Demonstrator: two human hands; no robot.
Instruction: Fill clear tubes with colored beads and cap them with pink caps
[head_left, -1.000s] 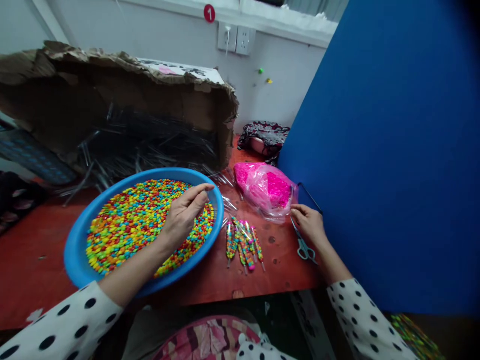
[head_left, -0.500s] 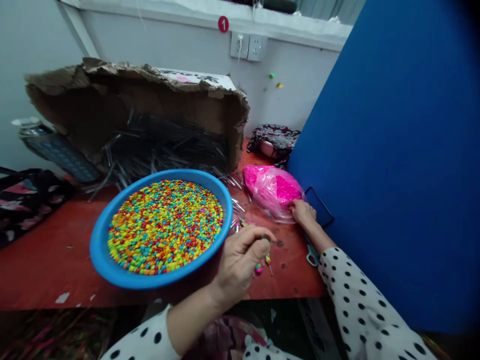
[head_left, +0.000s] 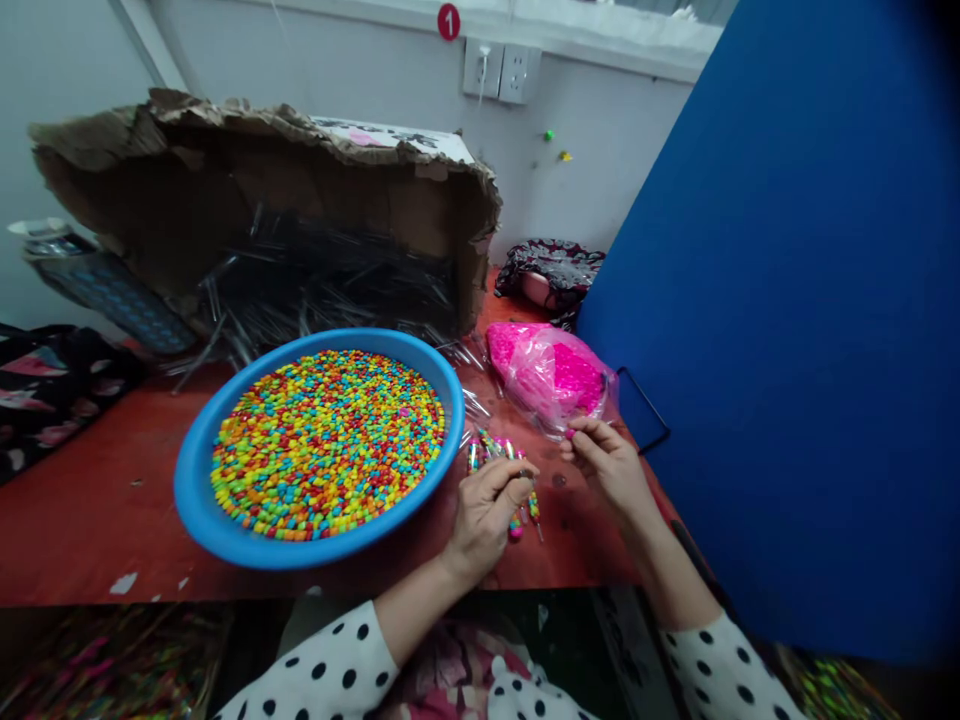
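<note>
My left hand (head_left: 484, 520) is closed in a pinch at the basin's right; whatever its fingers hold is too hidden to name. Between the thumb and fingers of my right hand (head_left: 613, 475) sits a small pink piece (head_left: 571, 434), just in front of the clear plastic bag (head_left: 551, 375) full of bright pink pieces. Several slim clear tubes filled with coloured beads (head_left: 534, 505) lie on the red table beyond and beside my left hand, some with pink ends. A blue basin (head_left: 193, 500) of multicoloured beads (head_left: 330, 440) stands to the left.
Behind the basin a torn cardboard box (head_left: 480, 230) lies open, spilling thin clear tubes (head_left: 300, 300). A bottle (head_left: 105, 290) leans at its left, beside a dark floral cloth (head_left: 60, 400). A blue panel (head_left: 772, 350) bounds the right side. A patterned pouch (head_left: 551, 270) sits at the back.
My right hand has drawn back from the pink bag toward my left hand, with a small pink piece now in its fingertips. My left hand stays pinched in nearly the same place.
</note>
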